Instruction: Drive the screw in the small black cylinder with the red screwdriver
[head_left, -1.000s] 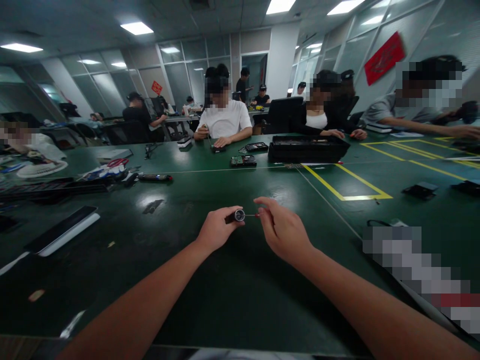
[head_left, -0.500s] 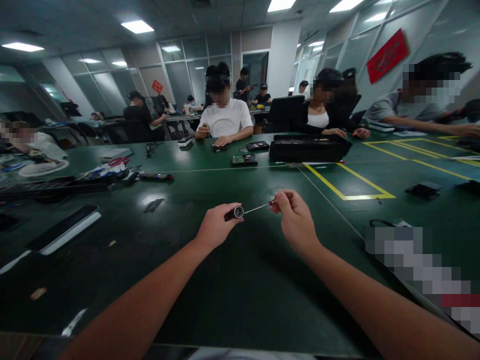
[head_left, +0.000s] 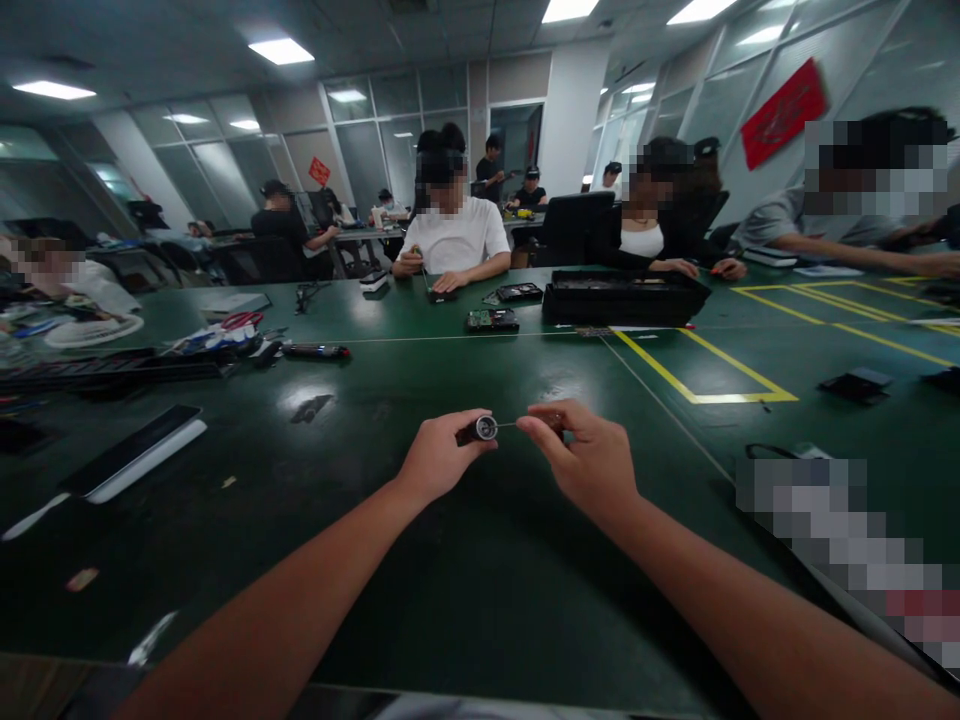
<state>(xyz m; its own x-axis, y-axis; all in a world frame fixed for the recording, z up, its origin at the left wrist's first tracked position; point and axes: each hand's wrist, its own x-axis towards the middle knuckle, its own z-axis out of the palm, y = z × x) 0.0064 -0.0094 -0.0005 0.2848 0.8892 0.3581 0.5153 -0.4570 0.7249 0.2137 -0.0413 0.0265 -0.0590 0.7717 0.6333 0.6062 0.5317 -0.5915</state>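
Note:
A dark cylinder (head_left: 486,428) with a round metallic end is gripped in my left hand (head_left: 439,455), above the green table (head_left: 480,590). My right hand (head_left: 589,455) is closed around a brown handle (head_left: 553,418), which looks like that of a screwdriver. From it a thin metal shaft (head_left: 508,424) reaches left to the cylinder's end. Whether the tip touches the cylinder is too small to tell.
A long black box (head_left: 626,300) and an opened device with a green board (head_left: 492,320) lie ahead. Across the table, a person in a white shirt (head_left: 457,240) works. A black-and-white device (head_left: 139,455) lies left, a dark marker-like tool (head_left: 316,351) beyond it.
My right hand has turned and come closer to my left hand, so less of the thin shaft shows between them. The camera view has shifted slightly.

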